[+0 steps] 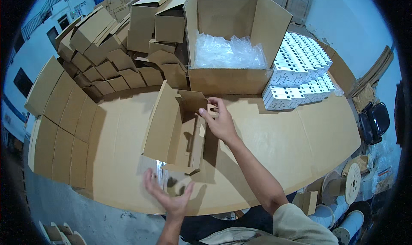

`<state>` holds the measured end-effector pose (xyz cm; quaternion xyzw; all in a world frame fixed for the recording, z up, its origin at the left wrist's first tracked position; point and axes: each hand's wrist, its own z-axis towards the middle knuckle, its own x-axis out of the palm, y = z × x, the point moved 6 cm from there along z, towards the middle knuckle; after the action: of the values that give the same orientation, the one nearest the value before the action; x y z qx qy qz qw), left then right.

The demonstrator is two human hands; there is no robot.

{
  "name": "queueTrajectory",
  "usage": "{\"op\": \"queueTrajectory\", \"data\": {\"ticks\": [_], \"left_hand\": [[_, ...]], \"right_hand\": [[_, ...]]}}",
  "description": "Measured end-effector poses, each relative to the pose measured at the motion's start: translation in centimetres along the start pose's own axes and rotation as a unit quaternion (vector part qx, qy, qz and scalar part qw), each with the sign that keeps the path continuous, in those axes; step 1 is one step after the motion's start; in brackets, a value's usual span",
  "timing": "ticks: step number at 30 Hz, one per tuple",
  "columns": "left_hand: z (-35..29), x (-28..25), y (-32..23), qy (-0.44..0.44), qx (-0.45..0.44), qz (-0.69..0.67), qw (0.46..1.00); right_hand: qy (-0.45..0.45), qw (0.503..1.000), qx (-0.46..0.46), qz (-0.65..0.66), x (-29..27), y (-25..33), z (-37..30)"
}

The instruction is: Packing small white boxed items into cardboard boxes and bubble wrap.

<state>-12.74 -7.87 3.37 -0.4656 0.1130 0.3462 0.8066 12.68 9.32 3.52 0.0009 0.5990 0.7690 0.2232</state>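
Observation:
An opened cardboard box [174,129], brown and hollow, is tilted above the middle of the table with its lid standing up on the left. My right hand [220,119] pinches the far right corner of this box between thumb and fingers. Near the table's front edge, my left hand [168,196] is apart from the box, palm up, its fingers and thumb spread with nothing in them. Just beyond those fingers, a shiny clear strip [160,173] shows under the box's near edge; what it is I cannot make out.
A large open carton [229,81] with clear plastic bags [229,52] stands at the back. Stacked white printed boxes [296,73] are right of it. Several brown boxes [96,47] pile up behind left; closed ones [60,146] line the table's [274,159] left edge. Spools [343,187] stand lower right.

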Motion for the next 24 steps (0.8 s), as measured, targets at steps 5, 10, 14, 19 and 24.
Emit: {"op": "queueTrajectory", "data": {"ticks": [5,10,14,19,24], "left_hand": [[-1.0,6.4,2.2,0.072,-0.173,-0.158,0.970],[1.0,7.8,1.7,0.039,-0.141,-0.055,0.988],[3.0,9.0,0.6,0.059,-0.140,-0.010,0.988],[4.3,10.5,1.7,0.032,-0.131,-0.019,0.991],[6.0,11.3,0.8,0.031,-0.150,-0.032,0.988]], "right_hand": [[-0.026,0.999,-0.022,0.016,0.1,0.8,-2.6],[0.111,0.993,0.003,0.037,0.9,2.3,-6.0],[0.098,0.995,-0.021,0.027,1.3,1.4,-5.9],[0.117,0.993,-0.018,-0.003,1.9,1.3,-3.7],[0.118,0.993,-0.017,0.011,2.2,0.7,-1.9]]}}
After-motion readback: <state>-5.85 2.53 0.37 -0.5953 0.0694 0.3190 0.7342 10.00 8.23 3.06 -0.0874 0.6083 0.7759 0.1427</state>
